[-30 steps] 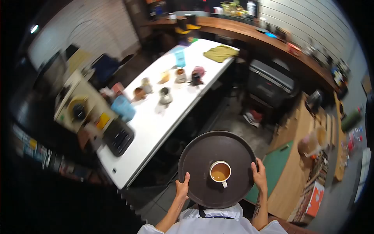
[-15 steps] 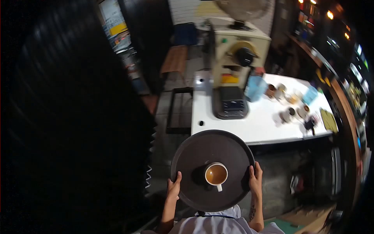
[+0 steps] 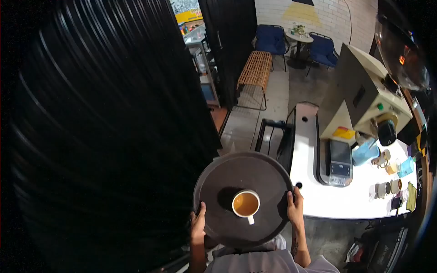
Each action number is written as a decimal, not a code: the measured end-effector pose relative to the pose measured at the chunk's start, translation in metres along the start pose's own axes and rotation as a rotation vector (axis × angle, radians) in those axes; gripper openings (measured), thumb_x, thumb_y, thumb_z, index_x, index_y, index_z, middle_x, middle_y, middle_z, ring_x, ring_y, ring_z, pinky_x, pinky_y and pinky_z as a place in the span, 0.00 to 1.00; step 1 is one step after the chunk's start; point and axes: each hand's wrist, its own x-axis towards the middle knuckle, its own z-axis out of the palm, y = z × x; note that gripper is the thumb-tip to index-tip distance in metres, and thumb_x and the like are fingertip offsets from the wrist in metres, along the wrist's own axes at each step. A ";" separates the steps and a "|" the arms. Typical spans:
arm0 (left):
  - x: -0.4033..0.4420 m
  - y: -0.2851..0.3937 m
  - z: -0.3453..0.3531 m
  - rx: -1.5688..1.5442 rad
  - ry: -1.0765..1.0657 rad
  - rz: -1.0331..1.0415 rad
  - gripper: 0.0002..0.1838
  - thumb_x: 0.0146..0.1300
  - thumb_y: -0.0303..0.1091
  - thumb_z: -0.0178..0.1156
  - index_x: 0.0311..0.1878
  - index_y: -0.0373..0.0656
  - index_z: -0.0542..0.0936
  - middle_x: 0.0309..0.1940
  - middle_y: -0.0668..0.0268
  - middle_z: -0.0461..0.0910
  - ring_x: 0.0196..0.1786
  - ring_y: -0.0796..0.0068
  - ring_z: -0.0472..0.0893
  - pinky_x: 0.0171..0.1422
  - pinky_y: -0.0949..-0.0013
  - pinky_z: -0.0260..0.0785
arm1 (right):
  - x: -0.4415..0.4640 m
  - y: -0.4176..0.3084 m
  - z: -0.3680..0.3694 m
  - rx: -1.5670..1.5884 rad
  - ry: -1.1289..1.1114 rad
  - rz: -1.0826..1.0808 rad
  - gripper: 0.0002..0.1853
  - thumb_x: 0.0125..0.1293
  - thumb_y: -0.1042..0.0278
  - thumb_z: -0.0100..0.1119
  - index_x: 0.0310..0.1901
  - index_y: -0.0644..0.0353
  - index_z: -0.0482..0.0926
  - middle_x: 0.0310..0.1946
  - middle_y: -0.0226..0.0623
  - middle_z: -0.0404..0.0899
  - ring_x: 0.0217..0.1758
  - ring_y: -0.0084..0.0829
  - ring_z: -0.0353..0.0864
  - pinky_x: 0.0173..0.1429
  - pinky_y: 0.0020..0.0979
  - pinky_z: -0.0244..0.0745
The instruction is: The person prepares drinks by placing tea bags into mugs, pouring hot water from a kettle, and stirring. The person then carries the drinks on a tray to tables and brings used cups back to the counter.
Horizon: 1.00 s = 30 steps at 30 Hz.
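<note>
Holds a round dark-brown serving tray (image 3: 246,178) before the body, with the left hand (image 3: 198,221) clamped on the left rim and the right hand (image 3: 295,205) clamped likewise on the right rim, both thumbs on top. Carries near the middle of this tray a white cup (image 3: 250,217) of amber-brown drink (image 3: 246,204), upright, with its handle toward the body. Stands between a black corrugated panel (image 3: 114,113) at left and, at right, a white surface (image 3: 314,200) bearing a beige coffee grinder (image 3: 353,91), a digital scale (image 3: 340,152) and an olive-green cloth (image 3: 411,196).
</note>
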 end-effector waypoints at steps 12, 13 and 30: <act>0.186 0.104 0.036 0.179 -0.055 -0.057 0.71 0.47 0.76 0.64 0.76 0.30 0.41 0.77 0.43 0.45 0.78 0.49 0.51 0.76 0.48 0.52 | 0.125 -0.075 0.094 -0.063 0.115 -0.050 0.20 0.77 0.59 0.48 0.54 0.73 0.71 0.44 0.55 0.79 0.50 0.42 0.77 0.56 0.37 0.69; 0.196 0.120 0.043 0.189 -0.075 -0.048 0.71 0.47 0.76 0.64 0.76 0.30 0.41 0.77 0.43 0.45 0.78 0.49 0.51 0.76 0.48 0.52 | 0.134 -0.080 0.101 -0.053 0.116 -0.043 0.20 0.76 0.60 0.48 0.54 0.73 0.71 0.44 0.55 0.79 0.51 0.42 0.77 0.57 0.37 0.69; 0.364 0.325 0.216 0.526 -0.383 0.154 0.60 0.50 0.69 0.68 0.71 0.28 0.55 0.68 0.39 0.61 0.71 0.44 0.64 0.71 0.45 0.59 | 0.299 -0.071 0.189 -0.099 0.715 0.108 0.25 0.73 0.62 0.55 0.65 0.69 0.68 0.64 0.51 0.69 0.69 0.42 0.67 0.73 0.36 0.57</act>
